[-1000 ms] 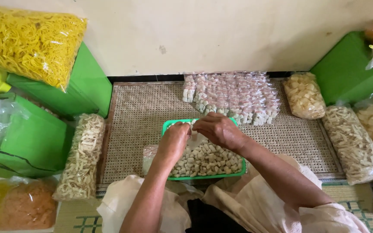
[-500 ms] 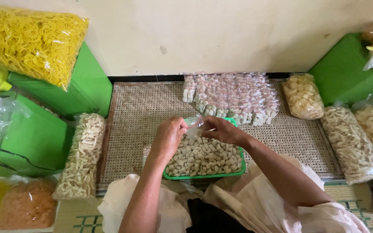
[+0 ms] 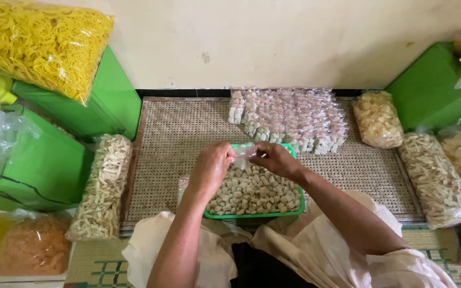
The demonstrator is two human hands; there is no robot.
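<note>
Over the woven mat (image 3: 177, 138), both hands apparently pinch a small clear bag (image 3: 244, 153) between them.

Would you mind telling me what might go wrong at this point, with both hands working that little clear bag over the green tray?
1. The left hand and right hand pinch the small clear plastic bag only at its top; a slip might drop it and spill pieces.
2. The green tray is heaped with pale cracker pieces, so a forearm brushing the rim could scatter some onto the woven mat.
</note>
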